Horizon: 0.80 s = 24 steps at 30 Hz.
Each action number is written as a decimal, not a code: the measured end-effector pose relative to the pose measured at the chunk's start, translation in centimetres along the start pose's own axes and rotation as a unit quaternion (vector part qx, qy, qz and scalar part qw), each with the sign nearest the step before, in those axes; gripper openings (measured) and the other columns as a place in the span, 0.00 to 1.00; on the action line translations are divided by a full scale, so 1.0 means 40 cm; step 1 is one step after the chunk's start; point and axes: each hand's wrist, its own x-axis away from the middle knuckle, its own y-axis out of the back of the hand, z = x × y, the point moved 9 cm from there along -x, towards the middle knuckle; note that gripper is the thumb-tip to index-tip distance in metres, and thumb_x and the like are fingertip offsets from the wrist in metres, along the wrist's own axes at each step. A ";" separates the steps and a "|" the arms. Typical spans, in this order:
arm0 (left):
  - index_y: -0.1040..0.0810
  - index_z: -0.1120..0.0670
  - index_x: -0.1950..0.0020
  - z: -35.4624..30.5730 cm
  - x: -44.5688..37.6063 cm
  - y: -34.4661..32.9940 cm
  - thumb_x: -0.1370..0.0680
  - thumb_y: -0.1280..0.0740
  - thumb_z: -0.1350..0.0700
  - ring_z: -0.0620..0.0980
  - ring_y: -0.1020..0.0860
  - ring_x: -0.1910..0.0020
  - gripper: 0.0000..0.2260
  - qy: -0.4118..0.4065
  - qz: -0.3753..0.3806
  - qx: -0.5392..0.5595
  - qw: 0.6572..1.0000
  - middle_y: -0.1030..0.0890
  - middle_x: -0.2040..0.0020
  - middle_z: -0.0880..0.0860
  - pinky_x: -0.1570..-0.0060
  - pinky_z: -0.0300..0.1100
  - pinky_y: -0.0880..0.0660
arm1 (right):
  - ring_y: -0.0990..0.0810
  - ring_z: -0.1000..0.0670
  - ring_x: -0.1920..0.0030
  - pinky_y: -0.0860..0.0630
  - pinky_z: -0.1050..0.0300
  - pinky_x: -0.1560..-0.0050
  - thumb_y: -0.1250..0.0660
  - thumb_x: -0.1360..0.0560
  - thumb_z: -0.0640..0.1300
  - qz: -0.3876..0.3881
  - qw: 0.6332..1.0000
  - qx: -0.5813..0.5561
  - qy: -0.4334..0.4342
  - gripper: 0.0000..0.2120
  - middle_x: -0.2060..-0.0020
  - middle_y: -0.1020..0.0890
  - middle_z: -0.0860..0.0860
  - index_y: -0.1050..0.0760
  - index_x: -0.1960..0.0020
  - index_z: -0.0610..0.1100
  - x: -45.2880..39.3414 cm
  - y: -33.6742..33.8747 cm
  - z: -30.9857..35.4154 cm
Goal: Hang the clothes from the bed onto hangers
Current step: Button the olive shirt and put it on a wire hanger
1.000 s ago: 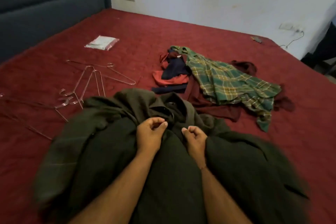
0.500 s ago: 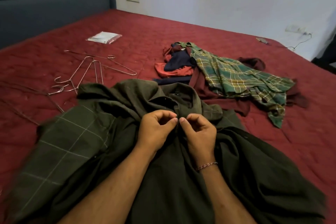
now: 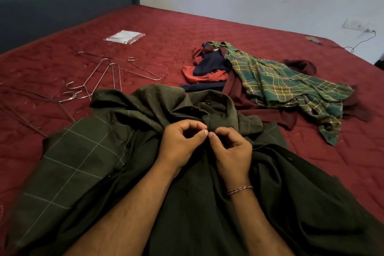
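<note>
the dark green shirt (image 3: 87, 164) is lying spread on the red bed (image 3: 207, 33), close to the person, with its collar (image 3: 209, 110) pointing away. both hands are meeting just below the collar, on the front opening of the shirt. the left hand (image 3: 180, 145) is curling its fingers and pinching the cloth edge between thumb and first finger, and the right hand (image 3: 230, 149) is doing the same from the other side, so the two thumbs are almost touching. it is looking like the person is working on the top button, but the button itself is too small to see, so i cannot tell if it is closing or opening.

to do this step well, i think the hands should be holding the two edges flat and lined up, pulling gently, not hard, because the cloth is soft and is folding easily. the collar should be staying open enough for a hanger to go in.

the wire hangers (image 3: 112, 72) are lying to the left on the bed, apart from the shirt. a pile of other clothes (image 3: 280, 83), with a green checked one on top, is waiting to the right. none is on a hanger yet, so the task is seeming to be near its beginning.
</note>
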 end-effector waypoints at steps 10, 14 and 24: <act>0.15 0.57 0.57 0.017 0.000 0.007 0.24 0.24 0.65 0.40 0.22 0.68 0.04 0.013 -0.027 -0.007 1.000 0.16 0.65 0.49 0.65 0.33 0.27 | 0.16 0.52 0.60 0.20 0.64 0.63 0.34 0.22 0.27 0.021 0.994 -0.070 -0.080 0.16 0.56 0.14 0.53 0.17 0.55 0.46 -0.003 -0.019 -0.036; 0.15 0.61 0.56 0.015 0.009 0.007 0.24 0.25 0.66 0.40 0.22 0.67 0.02 0.016 -0.017 -0.014 1.000 0.17 0.65 0.48 0.65 0.33 0.26 | 0.17 0.56 0.61 0.21 0.63 0.64 0.32 0.22 0.27 0.034 0.994 -0.071 -0.074 0.12 0.58 0.15 0.53 0.17 0.54 0.43 0.007 -0.025 -0.033; 0.15 0.56 0.58 0.050 0.001 0.012 0.21 0.29 0.64 0.39 0.24 0.69 0.07 0.057 -0.015 -0.024 0.998 0.19 0.68 0.45 0.61 0.36 0.27 | 0.16 0.61 0.56 0.22 0.67 0.52 0.26 0.26 0.30 0.054 0.998 0.017 -0.028 0.07 0.57 0.14 0.53 0.16 0.50 0.39 0.006 -0.028 -0.013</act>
